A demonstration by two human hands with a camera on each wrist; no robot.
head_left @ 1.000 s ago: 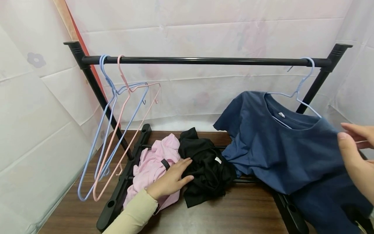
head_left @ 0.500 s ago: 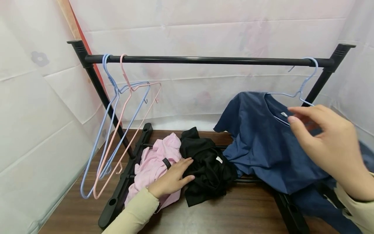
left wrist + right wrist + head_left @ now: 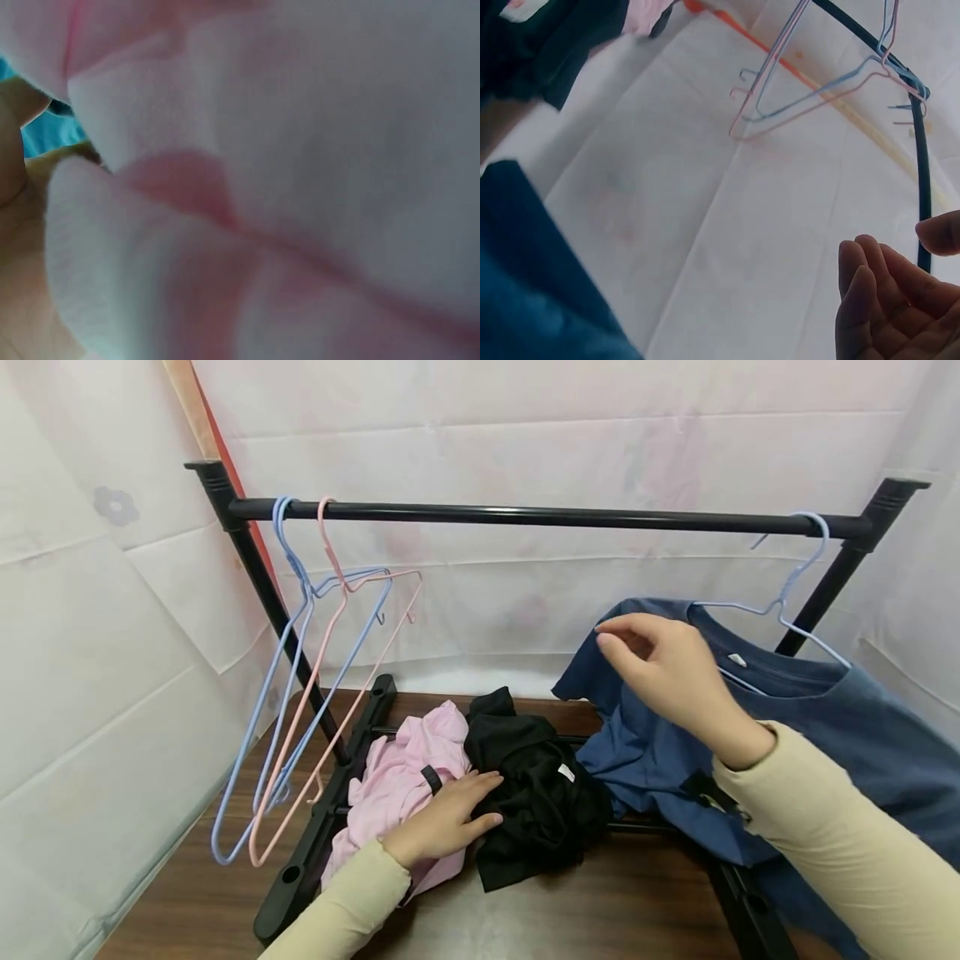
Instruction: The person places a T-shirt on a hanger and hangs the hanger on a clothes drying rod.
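My left hand (image 3: 446,822) rests on a crumpled pink garment (image 3: 408,752), its fingertips touching the edge of a bunched black garment (image 3: 528,785) with a white label. In the left wrist view, blurred pink cloth (image 3: 315,135) covers most of the hand. My right hand (image 3: 663,672) is raised before a blue T-shirt (image 3: 847,727), its fingers loosely bent with nothing between them. That shirt hangs on a light blue hanger (image 3: 783,597) at the bar's right end. The right wrist view shows the same hand (image 3: 900,304) in the air, apart from the hangers.
A black rack bar (image 3: 525,517) runs across at the back. At its left end hang blue hangers (image 3: 279,522) and a pink hanger (image 3: 320,522). The rack's left foot (image 3: 300,868) stands on a brown wooden tabletop (image 3: 600,902). White sheeting (image 3: 525,460) surrounds the rack.
My right hand has moved left from the blue T-shirt's right shoulder to in front of its left sleeve. The left hand stays on the garments.
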